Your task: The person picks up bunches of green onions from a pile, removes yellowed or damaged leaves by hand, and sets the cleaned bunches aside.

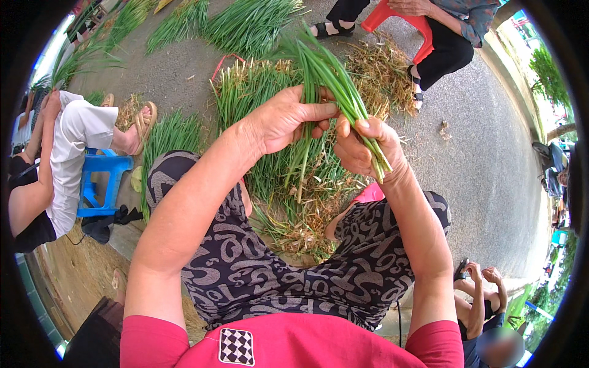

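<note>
My right hand [390,146] grips a small bunch of garlic chives [344,83], thumb across the pale stem ends and leaves slanting up to the left. Close beside it, my left hand [278,118] pinches a few other chive stalks [303,158] between thumb and fingers. Their lower ends hang below the hand. Beneath both hands lies a large pile of chives [248,94] on the ground, its far edge showing cut, yellowish ends. Dry trimmings and loose leaves [317,225] are scattered between my knees.
More chives [253,27] lie at the far side, with another heap [172,133] by my left knee. Brown trimmings [382,69] lie near a person on a red stool [423,30]. At left, someone in white trousers sits by a blue stool [103,175]. Asphalt [483,161] stretches right.
</note>
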Action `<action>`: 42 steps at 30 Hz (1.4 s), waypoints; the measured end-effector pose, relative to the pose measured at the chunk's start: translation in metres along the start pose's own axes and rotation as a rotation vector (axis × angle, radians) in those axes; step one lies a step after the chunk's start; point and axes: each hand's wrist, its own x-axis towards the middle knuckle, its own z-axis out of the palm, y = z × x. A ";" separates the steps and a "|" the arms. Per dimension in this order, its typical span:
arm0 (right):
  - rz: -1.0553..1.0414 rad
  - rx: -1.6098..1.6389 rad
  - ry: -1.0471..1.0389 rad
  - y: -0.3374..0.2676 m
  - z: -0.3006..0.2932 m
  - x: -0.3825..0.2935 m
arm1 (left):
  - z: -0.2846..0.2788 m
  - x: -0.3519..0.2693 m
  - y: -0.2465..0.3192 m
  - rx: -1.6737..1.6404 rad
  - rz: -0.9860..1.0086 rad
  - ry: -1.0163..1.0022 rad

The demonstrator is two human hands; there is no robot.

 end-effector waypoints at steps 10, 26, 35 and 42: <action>-0.285 -0.100 0.033 -0.019 -0.007 -0.014 | -0.036 -0.006 0.010 -0.185 0.135 0.453; -0.055 -0.383 0.493 0.020 0.000 0.021 | -0.007 0.007 0.000 -0.135 0.082 0.198; -0.071 -0.347 0.435 0.015 0.002 0.026 | -0.005 0.008 -0.003 -0.046 -0.023 0.081; -0.234 -0.152 0.483 -0.009 -0.007 0.016 | -0.007 -0.001 -0.001 -0.033 -0.126 0.037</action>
